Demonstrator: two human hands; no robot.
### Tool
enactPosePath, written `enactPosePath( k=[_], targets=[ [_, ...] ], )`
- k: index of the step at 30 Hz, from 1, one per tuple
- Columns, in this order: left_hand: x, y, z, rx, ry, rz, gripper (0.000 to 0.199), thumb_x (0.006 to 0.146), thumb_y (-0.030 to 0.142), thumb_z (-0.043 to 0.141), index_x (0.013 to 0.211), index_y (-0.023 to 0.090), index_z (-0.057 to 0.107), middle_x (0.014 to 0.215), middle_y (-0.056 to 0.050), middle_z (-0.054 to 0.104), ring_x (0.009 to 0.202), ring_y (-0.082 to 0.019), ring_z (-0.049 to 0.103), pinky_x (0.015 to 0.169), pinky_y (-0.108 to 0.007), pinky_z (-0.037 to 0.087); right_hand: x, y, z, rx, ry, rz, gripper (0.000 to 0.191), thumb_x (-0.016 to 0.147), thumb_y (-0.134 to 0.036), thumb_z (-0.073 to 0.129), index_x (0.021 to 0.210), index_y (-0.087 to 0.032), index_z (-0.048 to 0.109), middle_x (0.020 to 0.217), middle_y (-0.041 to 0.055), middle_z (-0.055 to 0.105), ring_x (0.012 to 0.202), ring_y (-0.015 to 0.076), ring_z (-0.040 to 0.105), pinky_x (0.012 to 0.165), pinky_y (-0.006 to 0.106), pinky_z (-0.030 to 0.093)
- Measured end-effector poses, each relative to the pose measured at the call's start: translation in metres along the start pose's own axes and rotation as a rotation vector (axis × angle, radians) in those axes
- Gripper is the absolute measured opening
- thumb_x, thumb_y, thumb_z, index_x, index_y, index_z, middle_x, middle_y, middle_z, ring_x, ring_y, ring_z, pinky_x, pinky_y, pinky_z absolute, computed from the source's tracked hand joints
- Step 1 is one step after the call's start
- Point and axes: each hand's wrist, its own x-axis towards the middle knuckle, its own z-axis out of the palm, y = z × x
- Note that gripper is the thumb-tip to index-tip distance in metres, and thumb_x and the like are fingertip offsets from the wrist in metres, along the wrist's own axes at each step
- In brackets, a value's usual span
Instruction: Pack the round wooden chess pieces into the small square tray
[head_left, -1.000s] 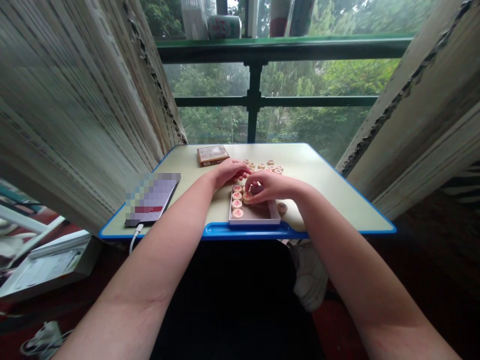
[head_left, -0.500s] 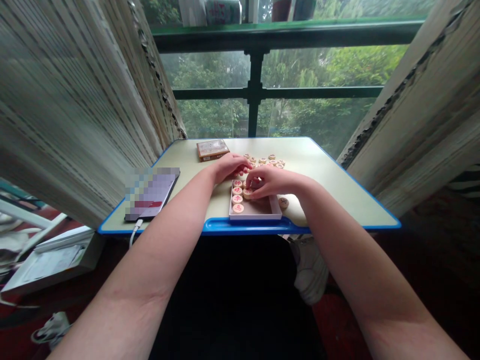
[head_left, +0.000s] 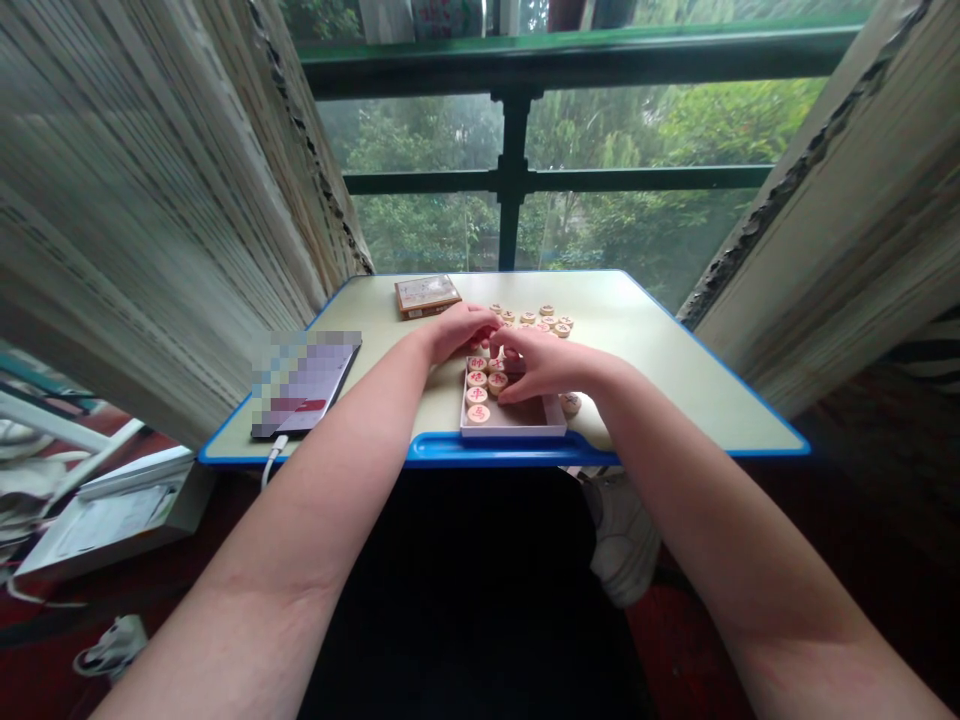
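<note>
Round, cream, red-lettered pieces (head_left: 477, 397) lie in two columns inside a shallow, white, rectangular box (head_left: 514, 432) on the pale, blue-edged table (head_left: 690, 400). Right hand (head_left: 546, 360): fingers apart over the box. Left hand (head_left: 463, 328): beyond it, fingers bent, grip indiscernible.

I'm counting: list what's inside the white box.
The white box shows six round pieces: four along its left, two beside them. The right hand covers its far right; anything beneath can't be seen.

The head-worn camera looks forward and down from above the lap (head_left: 465, 600), near the tabletop (head_left: 690, 400), facing the green-framed window (head_left: 514, 180) beyond.
</note>
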Motion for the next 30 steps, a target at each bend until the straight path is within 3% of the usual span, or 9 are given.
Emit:
enactPosePath(
  k=[5, 10, 13, 16, 21, 25, 30],
  targets=[
    [0.003, -0.003, -0.002, 0.017, -0.012, -0.001, 0.011, 0.064, 0.02, 0.056, 0.06, 0.011, 0.059, 0.05, 0.0, 0.052, 0.045, -0.006, 0.043, 0.044, -0.02, 0.028, 0.001, 0.0, 0.003, -0.024, 0.008, -0.018, 0.047, 0.061, -0.034, 0.07, 0.103, -0.019, 0.055, 0.091, 0.0037, 0.058, 0.079, 0.0178, 0.051, 0.068, 0.028, 0.039],
    [0.003, -0.003, -0.003, 0.008, -0.003, 0.015, 0.009, 0.065, 0.018, 0.055, 0.06, 0.011, 0.058, 0.05, 0.0, 0.053, 0.045, -0.006, 0.044, 0.045, -0.02, 0.029, 0.001, 0.0, 0.003, -0.001, 0.019, -0.005, 0.053, 0.06, -0.036, 0.071, 0.108, -0.019, 0.054, 0.094, 0.0045, 0.058, 0.081, 0.0188, 0.052, 0.07, 0.03, 0.041],
    [0.002, -0.002, -0.003, -0.023, -0.017, 0.006, 0.008, 0.065, 0.018, 0.056, 0.061, 0.011, 0.058, 0.053, -0.001, 0.054, 0.047, -0.006, 0.046, 0.047, -0.02, 0.032, -0.001, 0.002, -0.003, 0.029, 0.007, 0.01, 0.057, 0.059, -0.037, 0.072, 0.111, -0.02, 0.054, 0.1, 0.0055, 0.058, 0.088, 0.0205, 0.053, 0.074, 0.031, 0.042],
    [0.0, -0.001, -0.003, -0.04, -0.018, -0.021, 0.007, 0.064, 0.017, 0.057, 0.063, 0.01, 0.06, 0.056, -0.002, 0.055, 0.048, -0.006, 0.045, 0.047, -0.019, 0.032, -0.004, 0.006, -0.012, 0.051, -0.014, 0.065, 0.047, 0.062, -0.034, 0.07, 0.106, -0.021, 0.058, 0.106, 0.0052, 0.059, 0.092, 0.0207, 0.055, 0.076, 0.03, 0.043],
    [0.001, 0.0, -0.005, -0.068, 0.057, 0.003, 0.008, 0.063, 0.017, 0.057, 0.062, 0.01, 0.061, 0.053, -0.001, 0.052, 0.045, -0.006, 0.041, 0.043, -0.02, 0.026, -0.002, 0.02, -0.017, -0.008, -0.063, 0.23, 0.032, 0.066, -0.026, 0.066, 0.098, -0.023, 0.064, 0.098, 0.0032, 0.063, 0.079, 0.0182, 0.057, 0.067, 0.028, 0.043],
    [0.006, -0.003, -0.009, -0.094, 0.164, 0.046, 0.009, 0.062, 0.016, 0.054, 0.056, 0.011, 0.058, 0.046, 0.0, 0.046, 0.042, -0.005, 0.036, 0.041, -0.02, 0.02, 0.003, 0.023, -0.01, -0.085, 0.012, 0.22, 0.016, 0.07, -0.029, 0.065, 0.084, -0.021, 0.067, 0.085, 0.0027, 0.066, 0.076, 0.0172, 0.057, 0.067, 0.027, 0.041],
    [0.009, -0.005, -0.012, -0.096, 0.226, 0.046, 0.012, 0.062, 0.02, 0.055, 0.053, 0.012, 0.057, 0.045, 0.001, 0.044, 0.038, -0.005, 0.032, 0.039, -0.02, 0.017, 0.004, 0.021, -0.009, -0.082, 0.044, 0.224, 0.018, 0.073, -0.035, 0.064, 0.081, -0.019, 0.066, 0.084, 0.0034, 0.067, 0.077, 0.0163, 0.057, 0.069, 0.027, 0.041]
  ],
)
